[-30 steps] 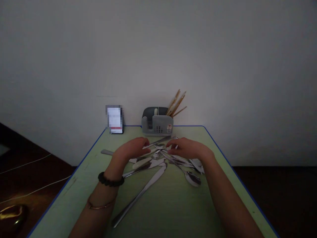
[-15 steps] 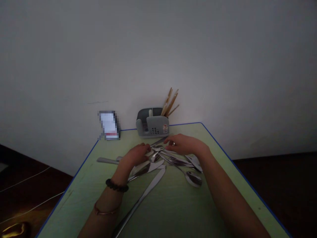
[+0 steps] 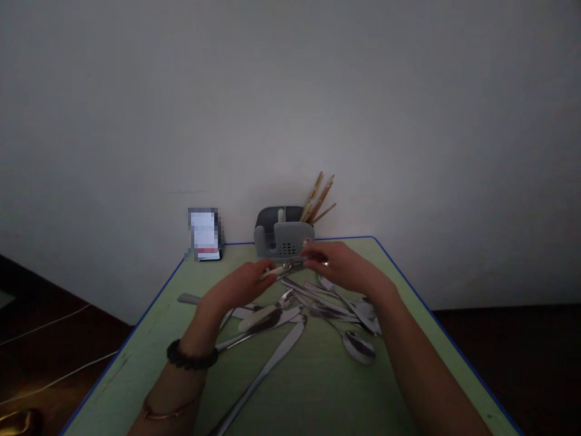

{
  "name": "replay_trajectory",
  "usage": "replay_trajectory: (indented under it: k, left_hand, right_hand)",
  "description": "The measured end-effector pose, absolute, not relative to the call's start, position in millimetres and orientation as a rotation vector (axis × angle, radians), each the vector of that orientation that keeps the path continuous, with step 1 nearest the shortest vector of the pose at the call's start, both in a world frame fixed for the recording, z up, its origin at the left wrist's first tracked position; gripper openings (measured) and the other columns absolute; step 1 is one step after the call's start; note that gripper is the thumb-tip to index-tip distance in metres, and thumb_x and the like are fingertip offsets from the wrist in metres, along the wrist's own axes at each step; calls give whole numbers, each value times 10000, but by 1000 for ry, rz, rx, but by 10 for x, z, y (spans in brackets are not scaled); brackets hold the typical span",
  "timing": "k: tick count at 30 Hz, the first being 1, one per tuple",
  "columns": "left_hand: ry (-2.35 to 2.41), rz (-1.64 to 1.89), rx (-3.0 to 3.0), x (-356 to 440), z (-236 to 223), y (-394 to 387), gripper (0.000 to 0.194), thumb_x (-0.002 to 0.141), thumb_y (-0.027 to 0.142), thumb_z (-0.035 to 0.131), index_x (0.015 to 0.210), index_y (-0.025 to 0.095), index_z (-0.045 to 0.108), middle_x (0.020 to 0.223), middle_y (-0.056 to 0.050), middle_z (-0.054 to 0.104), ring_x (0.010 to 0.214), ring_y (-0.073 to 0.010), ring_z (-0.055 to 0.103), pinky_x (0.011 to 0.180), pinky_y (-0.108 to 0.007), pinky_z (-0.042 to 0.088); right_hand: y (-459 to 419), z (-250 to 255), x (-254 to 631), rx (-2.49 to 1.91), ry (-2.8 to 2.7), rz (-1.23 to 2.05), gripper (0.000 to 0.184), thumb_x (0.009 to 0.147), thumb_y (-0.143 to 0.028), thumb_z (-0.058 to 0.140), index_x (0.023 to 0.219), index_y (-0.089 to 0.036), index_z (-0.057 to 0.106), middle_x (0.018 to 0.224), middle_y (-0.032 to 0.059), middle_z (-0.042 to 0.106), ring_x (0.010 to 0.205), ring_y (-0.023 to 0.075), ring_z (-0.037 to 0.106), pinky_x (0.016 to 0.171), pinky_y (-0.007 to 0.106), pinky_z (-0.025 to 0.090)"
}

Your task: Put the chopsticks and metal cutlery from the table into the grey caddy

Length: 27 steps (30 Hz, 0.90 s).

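My left hand (image 3: 240, 283) is closed, thumb and fingers pinching a light-coloured piece of cutlery (image 3: 272, 273). Opposite it, my right hand (image 3: 338, 261) pinches a silver piece of cutlery (image 3: 297, 261); its far end is hidden by the fingers. The two pieces meet or overlap between my hands, and their kinds are too blurred to tell. Below lies a loose pile of metal cutlery. A spoon (image 3: 358, 347) points toward me on the right, a long table knife (image 3: 272, 363) lies slantwise in front, and several handles cross in the middle.
A grey caddy (image 3: 295, 239) with wooden sticks (image 3: 320, 197) stands at the back against the wall. To its left a phone (image 3: 205, 233) with a lit, pixelated screen stands upright. The pale green table (image 3: 149, 363) has a blue edge.
Both hands have risen from the pile, now with cutlery between their fingers just in front of the caddy. The view has tilted slightly, so everything sits a little lower.
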<state>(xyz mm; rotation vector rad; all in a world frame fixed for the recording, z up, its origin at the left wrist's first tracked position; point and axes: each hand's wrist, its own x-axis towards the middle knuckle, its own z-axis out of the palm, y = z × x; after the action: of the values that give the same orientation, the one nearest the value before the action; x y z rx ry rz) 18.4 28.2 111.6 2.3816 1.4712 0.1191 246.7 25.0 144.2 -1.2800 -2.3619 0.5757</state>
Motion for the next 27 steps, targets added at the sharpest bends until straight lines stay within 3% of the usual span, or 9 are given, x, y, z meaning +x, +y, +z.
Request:
replay_trajectory:
  k: [5,8,12,19,25,27]
  left_hand:
    - [1371,357,2329,143,1419,133,362,880,460,458,996,181,657,760,-25,680,634,-140,577,568,-215,390]
    - [1349,549,2270,131,1489,77,316,826,468,554,905,181,661,650,14,630,559,-110,529,501,-184,359]
    - [1323,855,2180,108,1526,33,345,758,498,632,859,169,607,658,26,610,503,-89,497,467,-173,368]
    - [1114,715,2222,183,1584,-56,232,919,376,441,1048,193,498,840,-9,626,699,-129,566,612,-220,441]
    - [1029,710,2224,190,1625,-142,231,940,349,398,1112,199,437,831,-5,589,726,-134,551,651,-241,439]
    - [1032,720,2213,186,1623,-158,220,937,350,404,1094,198,431,821,-3,580,710,-132,541,636,-239,436]
  right_hand:
    - [224,1478,2375,-1110,-2291,428,210,821,-237,627,1019,-172,651,1046,82,646,996,191,575,892,330,423]
    - [162,1526,2368,-1043,-2410,537,214,849,-272,597,1040,-196,653,1025,68,652,960,186,584,863,326,433]
    - [42,1646,2357,-972,-2415,684,173,875,-283,564,991,-205,667,930,31,672,840,145,602,774,268,443]
    - [-61,1701,2229,-1073,-2337,643,147,854,-301,596,933,-178,580,791,4,626,693,123,564,649,245,418]
    - [-39,1661,2184,-1091,-2276,420,177,833,-300,621,956,-187,564,966,49,570,719,122,525,639,249,394]
    - [-67,1672,2175,-1093,-2289,427,178,842,-328,608,948,-190,570,926,37,579,694,119,519,631,245,379]
